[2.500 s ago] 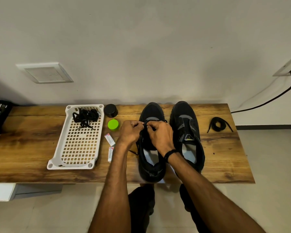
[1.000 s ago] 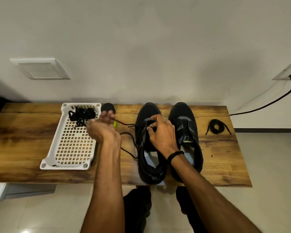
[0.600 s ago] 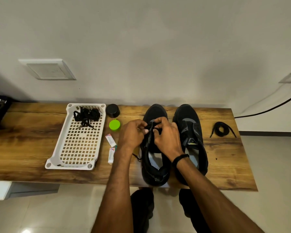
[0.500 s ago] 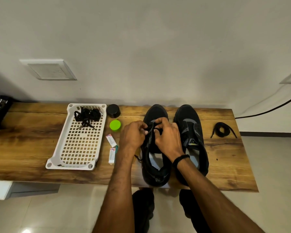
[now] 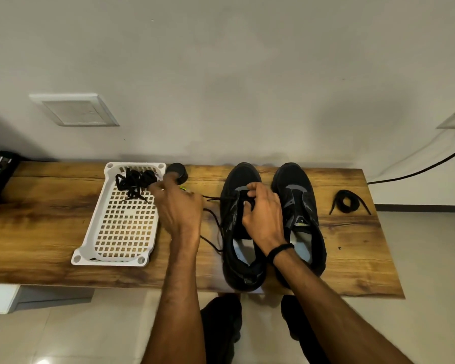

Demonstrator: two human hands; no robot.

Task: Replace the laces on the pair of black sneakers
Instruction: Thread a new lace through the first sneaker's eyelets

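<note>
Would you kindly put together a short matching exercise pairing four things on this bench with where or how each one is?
Things:
1 white basket
2 coiled lace
3 round black cap
4 left sneaker

States:
A gripped by the right hand
B loose at the bench's right end
C holds tangled laces
D beside the basket's far right corner

Pairs: 1-C, 2-B, 3-D, 4-A.

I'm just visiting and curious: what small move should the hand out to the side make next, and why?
Probably the left hand should carry the lace back to the sneaker beside the tray and thread the next eyelet: the lace stretches from that shoe to the hand, while the right hand holds the shoe steady.
</note>
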